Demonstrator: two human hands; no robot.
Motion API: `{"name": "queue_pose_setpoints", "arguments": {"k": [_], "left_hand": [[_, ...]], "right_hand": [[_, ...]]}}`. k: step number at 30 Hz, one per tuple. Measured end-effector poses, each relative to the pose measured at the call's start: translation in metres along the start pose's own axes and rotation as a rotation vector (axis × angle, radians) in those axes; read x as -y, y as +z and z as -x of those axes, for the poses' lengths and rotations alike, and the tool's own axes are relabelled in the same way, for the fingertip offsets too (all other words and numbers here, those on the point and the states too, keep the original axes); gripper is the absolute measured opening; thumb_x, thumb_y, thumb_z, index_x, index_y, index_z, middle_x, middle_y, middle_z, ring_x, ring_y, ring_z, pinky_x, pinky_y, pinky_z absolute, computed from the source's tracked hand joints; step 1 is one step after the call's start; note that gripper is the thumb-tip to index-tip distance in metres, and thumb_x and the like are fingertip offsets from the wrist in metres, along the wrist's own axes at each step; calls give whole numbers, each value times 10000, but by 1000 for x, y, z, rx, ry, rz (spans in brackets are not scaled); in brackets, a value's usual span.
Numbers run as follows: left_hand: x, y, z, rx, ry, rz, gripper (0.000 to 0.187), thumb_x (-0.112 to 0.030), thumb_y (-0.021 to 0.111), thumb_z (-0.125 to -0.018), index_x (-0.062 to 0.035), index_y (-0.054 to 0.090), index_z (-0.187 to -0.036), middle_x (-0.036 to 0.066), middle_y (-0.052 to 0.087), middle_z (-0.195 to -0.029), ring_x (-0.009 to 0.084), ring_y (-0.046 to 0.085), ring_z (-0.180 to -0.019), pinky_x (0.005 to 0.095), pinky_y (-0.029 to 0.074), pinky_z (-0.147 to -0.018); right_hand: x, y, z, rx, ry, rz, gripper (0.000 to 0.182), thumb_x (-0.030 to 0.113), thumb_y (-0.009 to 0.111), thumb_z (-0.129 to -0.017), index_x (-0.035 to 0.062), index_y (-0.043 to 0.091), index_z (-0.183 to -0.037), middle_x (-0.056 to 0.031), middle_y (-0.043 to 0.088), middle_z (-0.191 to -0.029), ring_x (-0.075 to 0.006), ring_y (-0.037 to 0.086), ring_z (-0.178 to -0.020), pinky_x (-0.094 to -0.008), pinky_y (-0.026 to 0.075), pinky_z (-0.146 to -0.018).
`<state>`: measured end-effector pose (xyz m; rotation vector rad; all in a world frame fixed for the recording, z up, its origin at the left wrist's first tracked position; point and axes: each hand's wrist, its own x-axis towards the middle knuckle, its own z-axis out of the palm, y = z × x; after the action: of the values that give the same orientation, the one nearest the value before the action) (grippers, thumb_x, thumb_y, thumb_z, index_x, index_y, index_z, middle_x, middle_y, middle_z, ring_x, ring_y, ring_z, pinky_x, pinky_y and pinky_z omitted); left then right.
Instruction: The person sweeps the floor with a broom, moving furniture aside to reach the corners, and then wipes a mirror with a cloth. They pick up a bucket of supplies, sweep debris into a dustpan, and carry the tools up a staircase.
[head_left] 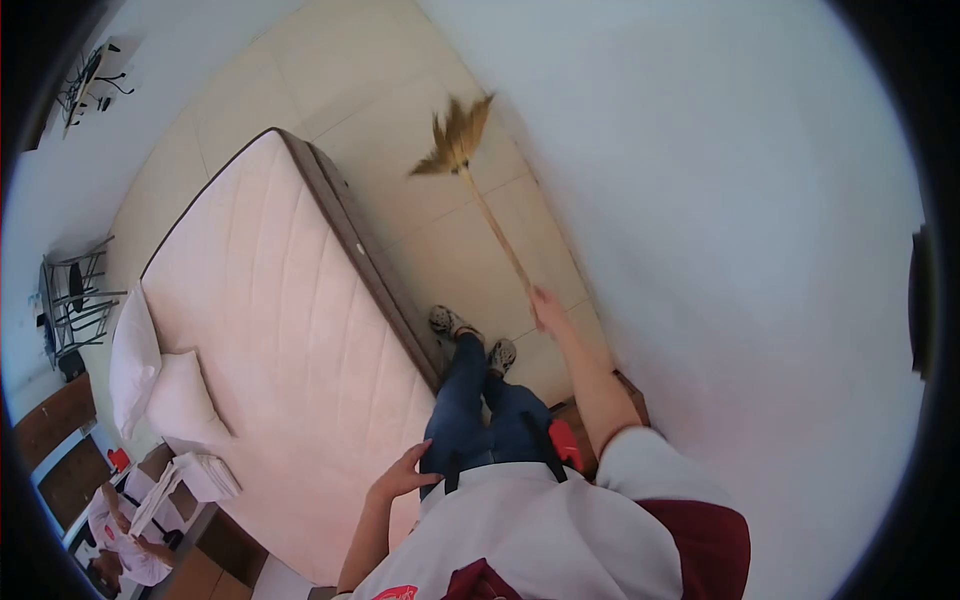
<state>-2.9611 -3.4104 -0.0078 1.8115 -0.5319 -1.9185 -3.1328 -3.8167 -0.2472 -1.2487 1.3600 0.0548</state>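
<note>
My right hand (546, 309) is closed around the handle end of a broom (500, 230). The broom reaches away from me, and its fanned straw bristles (456, 138) are over the tiled floor between the bed and the white wall. My left hand (404, 473) rests against the thigh of my jeans with its fingers spread, holding nothing. Beside my left arm lies a bare pink mattress (290, 330) on a brown bed base (350, 230).
The white wall (720, 230) runs close along my right side. Two pillows (185, 400) and folded linen (207, 476) lie on the bed. Metal-framed chairs (75, 310) stand beyond it. A person (125, 540) holding white cloth is at the lower left. A wooden cabinet (625, 400) is beside my hip.
</note>
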Motion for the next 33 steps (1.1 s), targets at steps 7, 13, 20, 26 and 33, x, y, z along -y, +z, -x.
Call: {"name": "queue_pose_setpoints", "arguments": {"k": [7,13,20,26,33], "left_hand": [[-68,25,-44,-489,215,-593,713,-531,723,-721,-139,562,-1295,167,437,-1412,371,335,-1350,509,294,-1080],[-70,6,-104,-485,244,-622,573,-478,692,-764,-149,614,-1227,106,482,-1387,313,352,-1351,489,270,-1092],[-93,-86,-151,-402,164,-586,530,-484,655,-794,-169,627,-1218,64,502,-1375,283,404,-1320,456,290,-1091],[-142,-194,-156,-376,104,-486,519,-472,646,-804,-159,623,-1218,57,536,-1340,274,418,-1305,437,298,-1091],[-153,-264,-169,-300,36,-340,505,-468,634,-820,-157,621,-1218,59,539,-1336,263,448,-1277,447,340,-1063]], "right_hand": [[-187,-141,320,-136,257,-30,269,243,545,-942,-14,621,-950,-20,531,-700,-126,479,-638,-280,386,-579],[-255,-176,278,144,748,352,241,224,565,-890,-5,602,-957,-95,535,-703,-203,508,-600,-397,429,-541],[-8,-65,13,-9,439,192,246,176,502,-863,33,507,-663,-84,463,-500,-202,451,-387,-366,305,-358],[329,89,-178,104,266,63,212,206,492,-933,24,565,-851,-29,428,-529,-153,393,-381,-315,314,-350],[289,87,-57,4,335,-38,348,413,551,-947,72,572,-1012,21,467,-613,-87,422,-441,-248,337,-371]]}}
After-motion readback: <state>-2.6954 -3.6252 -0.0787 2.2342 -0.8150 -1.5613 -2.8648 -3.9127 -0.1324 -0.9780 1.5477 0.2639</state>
